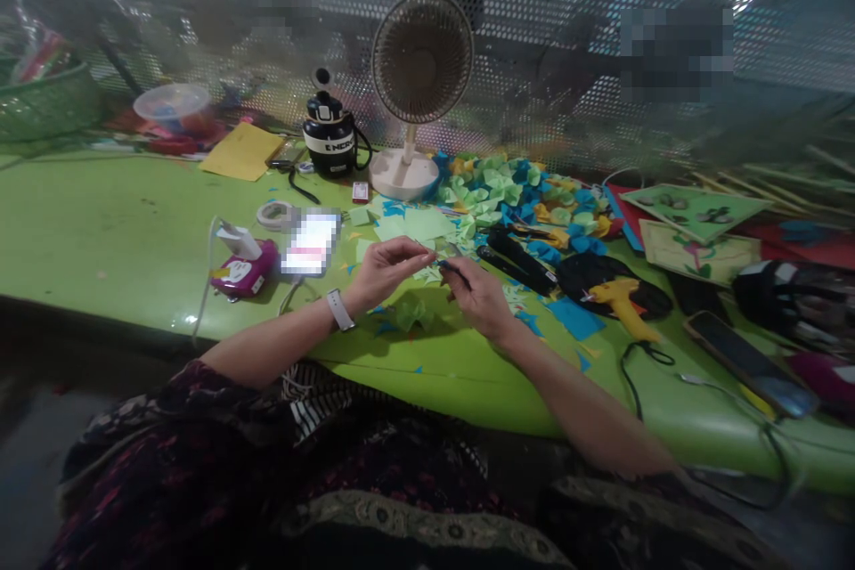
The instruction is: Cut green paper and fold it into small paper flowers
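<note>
My left hand [393, 269], with a pale watch [340, 310] at the wrist, has its thumb and fingers pinched together; whatever they grip is too small to make out. Close by on the right, my right hand [477, 296] is closed round a slim dark tool [455, 268], whose kind I cannot tell. The fingertips of both hands nearly meet over the green table. Below them lies a light green folded paper piece [412, 313]. Light green paper sheets [420, 223] and small cut scraps are spread just behind the hands.
A fan [422, 62] and a black bottle [329, 138] stand behind. Paper flowers [491, 187] are heaped at back right. A black stapler [517, 260], yellow glue gun [621, 303] and phone [748, 361] lie right; a lit phone [311, 242] and purple box [247, 270] sit left.
</note>
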Demonstrator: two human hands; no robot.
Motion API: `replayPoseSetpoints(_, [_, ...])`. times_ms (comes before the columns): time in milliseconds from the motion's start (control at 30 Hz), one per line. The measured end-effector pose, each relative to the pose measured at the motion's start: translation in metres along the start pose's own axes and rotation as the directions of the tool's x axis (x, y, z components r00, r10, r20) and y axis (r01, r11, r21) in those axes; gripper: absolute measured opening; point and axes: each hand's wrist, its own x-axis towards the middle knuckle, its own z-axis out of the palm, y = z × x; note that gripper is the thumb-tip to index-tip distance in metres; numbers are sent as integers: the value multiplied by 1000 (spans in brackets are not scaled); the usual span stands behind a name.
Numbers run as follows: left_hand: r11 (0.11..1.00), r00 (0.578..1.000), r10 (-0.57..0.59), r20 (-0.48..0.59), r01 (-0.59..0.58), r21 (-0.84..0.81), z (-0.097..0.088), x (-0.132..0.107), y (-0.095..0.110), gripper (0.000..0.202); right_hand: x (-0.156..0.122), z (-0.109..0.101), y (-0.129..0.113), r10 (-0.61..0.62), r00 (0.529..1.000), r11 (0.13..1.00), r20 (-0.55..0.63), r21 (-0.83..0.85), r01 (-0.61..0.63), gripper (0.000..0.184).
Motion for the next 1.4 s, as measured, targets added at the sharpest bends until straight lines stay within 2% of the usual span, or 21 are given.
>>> replayPoseSetpoints(267, [993, 995, 56, 82, -64, 104, -2, 0, 4, 16, 3, -2, 3, -45, 998, 998, 44, 39, 44, 33])
replayPoseSetpoints(400, [992, 995, 65, 72, -73, 104, -3, -1, 5, 16, 3, -2, 2, -32, 998, 998, 60, 47, 29, 32])
replayPoseSetpoints(767, [1000, 992, 12, -128, -10, 16, -1, 5, 12, 26, 4, -3, 6, 35, 995, 999, 90, -14, -33, 32])
replayPoseSetpoints(933, [998, 964, 21, -266, -35, -48, -10, 17, 12, 29, 7, -4, 12, 12, 998, 992, 58, -124, -5, 33])
replayPoseSetpoints(1033, [997, 953, 1, -304, -24, -70, -16, 23, 7, 30, 8, -6, 17, 38, 998, 978, 41, -208, -29, 31])
replayPoseSetpoints(1133, [998, 965, -41, -258, 30, -46, -19, 23, 0, 30, 9, -7, 24, 124, 992, 948, 32, -300, -109, 27])
replayPoseSetpoints(1267, [997, 992, -58, -112, 64, 48, -19, 19, -7, 30, 9, -9, 34, 205, 978, 905, 22, -385, -181, 21])
replayPoseSetpoints(1333, [990, 999, -11, -51, 18, 140, -18, 17, -8, 27, 9, -9, 36, 208, 978, 884, -5, -427, -190, 20])
replayPoseSetpoints(1400, [963, 997, 80, 2, -78, 260, -17, 15, -5, 23, 9, -9, 34, 163, 985, 880, -60, -443, -173, 21])
